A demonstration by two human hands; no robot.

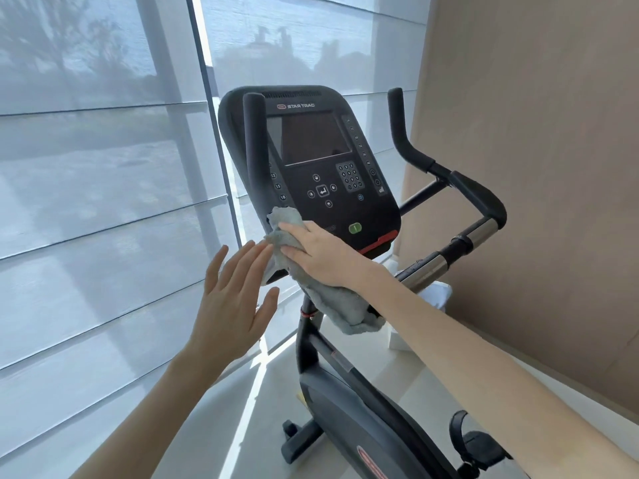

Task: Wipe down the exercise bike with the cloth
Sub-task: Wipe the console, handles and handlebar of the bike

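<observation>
Grey cloth slants from the lower-left corner of the console on the exercise bike down to the right, tail hanging. Right hand presses it flat, fingers nearly straight; left hand hovers beside it, fingers spread, holding nothing.

Your left hand and right hand are bare; forearms bare to frame edge; nails look short, though blurred.

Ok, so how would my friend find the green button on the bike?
Find the exercise bike's big black console with the screen. Go down past the number keys. The green button sits just above the red strip, the only green thing there.
</observation>
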